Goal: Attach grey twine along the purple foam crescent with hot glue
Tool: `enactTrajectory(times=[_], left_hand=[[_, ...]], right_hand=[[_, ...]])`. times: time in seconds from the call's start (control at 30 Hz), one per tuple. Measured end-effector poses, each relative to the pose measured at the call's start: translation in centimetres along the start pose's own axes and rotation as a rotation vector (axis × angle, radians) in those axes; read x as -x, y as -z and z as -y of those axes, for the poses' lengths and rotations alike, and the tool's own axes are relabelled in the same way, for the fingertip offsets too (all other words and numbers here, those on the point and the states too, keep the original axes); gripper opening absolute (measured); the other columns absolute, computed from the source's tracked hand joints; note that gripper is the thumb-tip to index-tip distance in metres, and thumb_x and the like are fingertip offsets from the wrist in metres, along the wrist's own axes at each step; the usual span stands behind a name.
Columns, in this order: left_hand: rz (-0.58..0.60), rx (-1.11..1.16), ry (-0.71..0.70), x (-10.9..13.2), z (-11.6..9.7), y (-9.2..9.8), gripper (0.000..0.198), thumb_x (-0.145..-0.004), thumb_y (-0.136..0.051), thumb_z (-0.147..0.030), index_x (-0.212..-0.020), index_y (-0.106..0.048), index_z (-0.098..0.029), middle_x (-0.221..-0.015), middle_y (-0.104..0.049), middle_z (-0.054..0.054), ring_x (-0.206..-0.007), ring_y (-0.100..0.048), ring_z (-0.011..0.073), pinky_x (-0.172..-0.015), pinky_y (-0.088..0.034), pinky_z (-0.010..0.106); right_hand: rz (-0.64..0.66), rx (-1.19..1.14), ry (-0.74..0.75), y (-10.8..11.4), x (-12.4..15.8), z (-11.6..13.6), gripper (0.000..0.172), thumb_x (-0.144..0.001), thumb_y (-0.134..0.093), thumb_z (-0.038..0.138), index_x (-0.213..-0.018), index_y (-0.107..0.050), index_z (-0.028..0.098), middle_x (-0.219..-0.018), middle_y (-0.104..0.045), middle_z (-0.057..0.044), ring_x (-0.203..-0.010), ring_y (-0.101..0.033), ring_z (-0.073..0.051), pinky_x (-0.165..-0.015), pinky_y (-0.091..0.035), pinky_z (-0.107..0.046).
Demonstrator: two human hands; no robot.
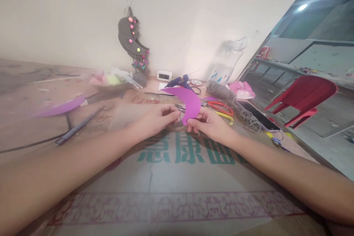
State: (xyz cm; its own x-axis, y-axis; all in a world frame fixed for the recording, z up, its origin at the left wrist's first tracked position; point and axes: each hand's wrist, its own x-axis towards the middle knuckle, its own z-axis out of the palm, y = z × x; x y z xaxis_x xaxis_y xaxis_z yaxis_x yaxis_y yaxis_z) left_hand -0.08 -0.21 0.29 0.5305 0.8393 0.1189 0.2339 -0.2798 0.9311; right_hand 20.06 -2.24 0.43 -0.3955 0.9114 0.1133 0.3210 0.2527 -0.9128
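A purple crescent-shaped piece (192, 102) is upright over the middle of the table, its lower end pinched by my right hand (203, 121). Just left of that end, my left hand (166, 117) has thumb and fingers pressed together; what is between them, if anything, is too small to make out. Behind the crescent lie a blue glue gun (181, 81), orange-handled scissors (221, 107) and a yellow-handled tool (224, 117). Another purple piece (65, 107) lies at the left, blurred.
A dark crescent decoration with pompoms (128, 38) hangs on the white panel. Along the back stand a small clock (164, 76) and a bottle (225, 61). Grey cord (235, 101) and a phone (258, 116) lie right; a pen (79, 126) lies left. A red chair (306, 94) stands beyond.
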Motion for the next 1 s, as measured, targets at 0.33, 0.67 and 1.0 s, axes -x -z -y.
enactTrajectory(times=[0.33,0.67,1.0], left_hand=[[-0.009,0.045,0.079,0.2,-0.8,-0.3,0.028,-0.085,-0.053,-0.042,-0.073,-0.052,-0.017,-0.065,-0.049,-0.003,-0.052,-0.041,0.0078,-0.048,-0.034,0.020],[-0.106,0.026,0.035,-0.2,0.3,-0.2,0.037,-0.089,-0.043,-0.048,-0.091,-0.062,-0.017,-0.082,-0.063,0.002,-0.063,-0.052,0.0126,-0.058,-0.041,0.024],[-0.003,-0.046,-0.041,-0.1,0.6,-0.3,0.027,-0.085,-0.051,-0.040,-0.090,-0.063,-0.016,-0.072,-0.061,0.001,-0.063,-0.054,0.0131,-0.058,-0.042,0.024]], right_hand=[[0.025,-0.007,0.006,0.0,0.1,-0.1,0.015,-0.082,-0.061,0.029,-0.084,-0.055,0.016,-0.065,-0.064,0.000,-0.053,-0.053,-0.008,-0.053,-0.044,-0.022],[-0.098,-0.034,0.018,0.4,-0.1,-0.2,0.021,-0.081,-0.064,0.035,-0.085,-0.055,0.017,-0.067,-0.066,0.000,-0.052,-0.056,-0.010,-0.053,-0.045,-0.023],[-0.108,-0.057,0.033,0.5,0.0,0.0,0.030,-0.080,-0.064,0.045,-0.080,-0.059,0.016,-0.070,-0.068,-0.003,-0.056,-0.058,-0.012,-0.056,-0.048,-0.026]])
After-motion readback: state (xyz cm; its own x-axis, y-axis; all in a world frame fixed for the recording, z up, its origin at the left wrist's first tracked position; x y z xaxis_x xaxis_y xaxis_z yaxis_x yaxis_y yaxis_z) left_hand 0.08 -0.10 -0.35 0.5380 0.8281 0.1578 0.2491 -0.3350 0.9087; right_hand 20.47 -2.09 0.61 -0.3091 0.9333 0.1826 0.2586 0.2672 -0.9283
